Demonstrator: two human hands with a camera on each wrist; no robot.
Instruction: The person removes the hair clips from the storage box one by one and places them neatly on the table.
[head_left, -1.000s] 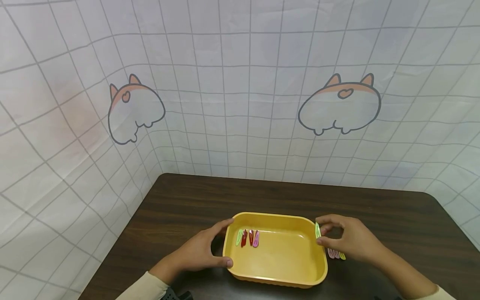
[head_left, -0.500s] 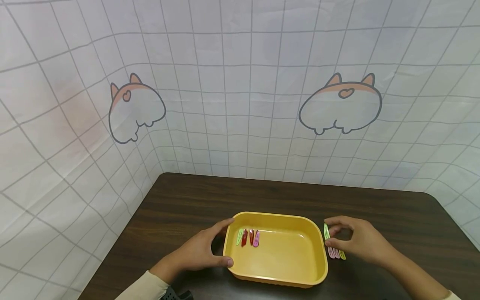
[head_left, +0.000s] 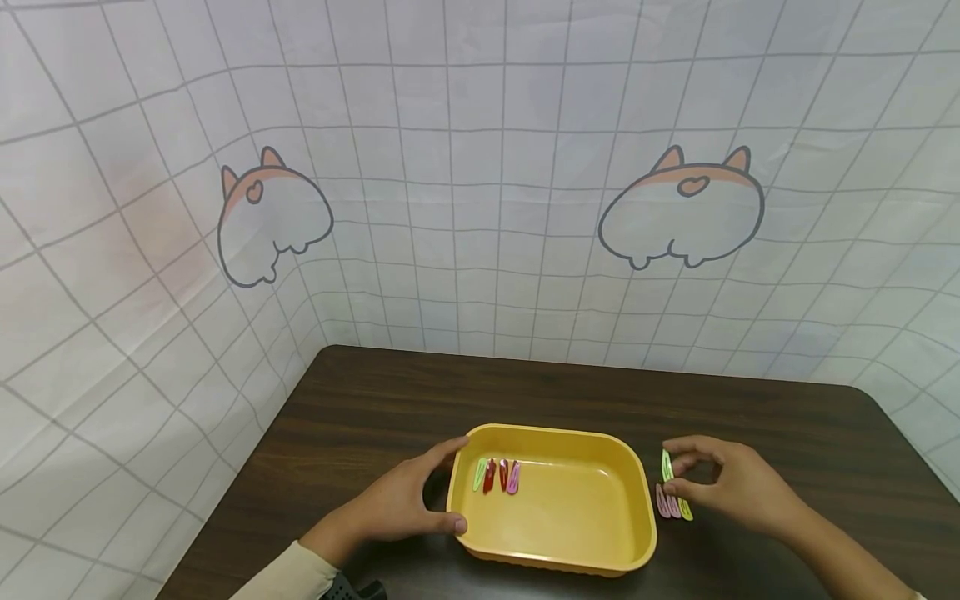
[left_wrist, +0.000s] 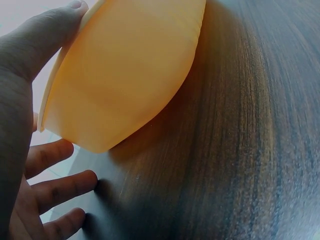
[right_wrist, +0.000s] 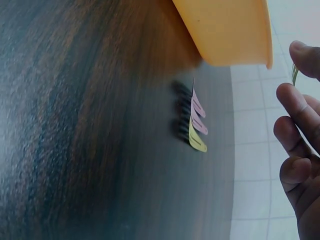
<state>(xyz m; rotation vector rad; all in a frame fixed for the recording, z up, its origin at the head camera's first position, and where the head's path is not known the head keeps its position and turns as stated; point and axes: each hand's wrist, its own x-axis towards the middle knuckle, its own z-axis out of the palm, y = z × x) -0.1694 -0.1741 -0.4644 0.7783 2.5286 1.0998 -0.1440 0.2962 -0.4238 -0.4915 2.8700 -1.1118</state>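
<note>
My left hand (head_left: 401, 500) grips the left side of a yellow plastic tray (head_left: 558, 560), thumb and index finger at its rim. The left wrist view shows the other fingers spread outside the tray wall (left_wrist: 125, 75). Inside the tray, at the left, lie a light green snap hair clip (head_left: 480, 473), two red hair clips (head_left: 489, 476) and a pink one (head_left: 513, 477). My right hand (head_left: 738, 483) pinches another light green hair clip (head_left: 667, 465), upright between thumb and fingertips. Just below it on the table lie two pink hair clips (right_wrist: 198, 107) and a yellow hair clip (right_wrist: 197, 141).
The dark wood-grain table (head_left: 390, 383) runs behind and beside the tray. White gridded cloth (head_left: 465, 208) with cartoon animal prints hangs along its back and left side. The tray's right wall stands close beside the row of clips on the table.
My right hand has moved right, carrying the green hair clip from over the tray's right rim to above the clips on the table. My left hand and the tray have stayed put.
</note>
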